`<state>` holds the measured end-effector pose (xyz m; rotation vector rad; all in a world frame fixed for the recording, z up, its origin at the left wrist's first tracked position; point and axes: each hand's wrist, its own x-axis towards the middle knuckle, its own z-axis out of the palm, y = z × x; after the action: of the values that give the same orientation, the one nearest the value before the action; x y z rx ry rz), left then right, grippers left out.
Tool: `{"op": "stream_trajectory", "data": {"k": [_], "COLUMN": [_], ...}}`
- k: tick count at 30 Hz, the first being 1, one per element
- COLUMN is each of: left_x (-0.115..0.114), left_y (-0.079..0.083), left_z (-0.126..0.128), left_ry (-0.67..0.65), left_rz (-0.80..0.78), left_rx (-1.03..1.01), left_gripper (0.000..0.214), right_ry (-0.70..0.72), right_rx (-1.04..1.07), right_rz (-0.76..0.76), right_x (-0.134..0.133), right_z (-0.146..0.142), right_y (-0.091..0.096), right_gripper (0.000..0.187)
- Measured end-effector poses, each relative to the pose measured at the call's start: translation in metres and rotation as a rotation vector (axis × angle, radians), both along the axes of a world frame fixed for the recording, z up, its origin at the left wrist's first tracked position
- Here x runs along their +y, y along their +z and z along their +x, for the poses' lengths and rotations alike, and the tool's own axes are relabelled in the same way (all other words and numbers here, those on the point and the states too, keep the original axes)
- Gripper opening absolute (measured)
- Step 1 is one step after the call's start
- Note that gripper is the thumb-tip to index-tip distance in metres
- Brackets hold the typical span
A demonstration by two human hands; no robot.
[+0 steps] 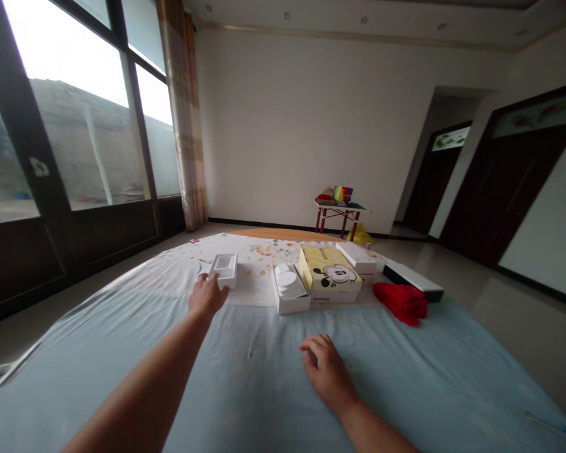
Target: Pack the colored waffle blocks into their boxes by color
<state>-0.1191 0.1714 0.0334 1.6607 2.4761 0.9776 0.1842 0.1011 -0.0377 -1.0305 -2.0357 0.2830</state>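
My left hand [207, 296] reaches out with thumb and fingers apart at the near left corner of a small white box [231, 279]. A white insert with a rectangular recess shows in that box. A thin white cable [202, 263] lies just beyond my fingertips; whether they touch it I cannot tell. My right hand [327, 371] rests low over the blue cloth, fingers curled round a small dark object [312, 357], mostly hidden. Ahead of it stands an open white box [292, 306] with a round white piece [287, 279] inside.
A yellow cartoon box [327, 270] sits beside the open box, with a white box [358, 257] behind it. To the right are a red fluffy cloth [400, 303] and a flat black-and-white box [415, 280]. A small side table [339, 206] stands by the wall.
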Motion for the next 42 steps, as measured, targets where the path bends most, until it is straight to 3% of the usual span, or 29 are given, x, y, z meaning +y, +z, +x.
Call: {"op": "stream_trajectory", "data": {"k": [6, 10, 14, 22, 29, 33, 38, 40, 42], "left_x": [0.035, 0.030, 0.002, -0.089, -0.163, -0.194, -0.199, -0.186, -0.164], "left_y": [-0.021, -0.026, -0.027, -0.021, -0.012, -0.008, 0.008, 0.015, 0.016], "left_z": [-0.012, -0.012, -0.005, 0.026, 0.079, 0.122, 0.160, 0.154, 0.135], "left_ry": [0.004, -0.051, -0.110, -0.300, -0.403, -0.478, -0.663, -0.609, -0.462], "left_rz": [-0.052, -0.004, 0.038, 0.054, 0.039, -0.001, 0.073, 0.162, 0.255], "left_rx": [0.189, 0.276, 0.311, 0.332, 0.287, 0.229, 0.068, 0.014, -0.009], "left_gripper": [0.045, 0.030, 0.027, 0.013, 0.016, 0.016, 0.018, 0.025, 0.033], "right_ry": [-0.050, -0.079, -0.084, -0.066, -0.050, -0.053, -0.053, 0.016, 0.060], "right_rx": [-0.031, -0.061, -0.109, -0.169, -0.161, -0.009, 0.164, 0.203, 0.203], "right_rz": [0.003, 0.003, 0.011, 0.022, 0.039, -0.014, -0.176, -0.307, -0.424], "right_x": [0.001, 0.001, 0.001, -0.001, -0.004, -0.004, -0.014, -0.023, -0.032], "right_z": [-0.004, -0.005, -0.005, -0.002, 0.000, 0.002, 0.008, 0.009, 0.007], "right_y": [0.000, 0.001, 0.000, 0.001, 0.003, 0.007, 0.025, 0.034, 0.041], "right_gripper": [0.021, 0.021, 0.020, 0.019, 0.020, 0.018, 0.023, 0.033, 0.045]}}
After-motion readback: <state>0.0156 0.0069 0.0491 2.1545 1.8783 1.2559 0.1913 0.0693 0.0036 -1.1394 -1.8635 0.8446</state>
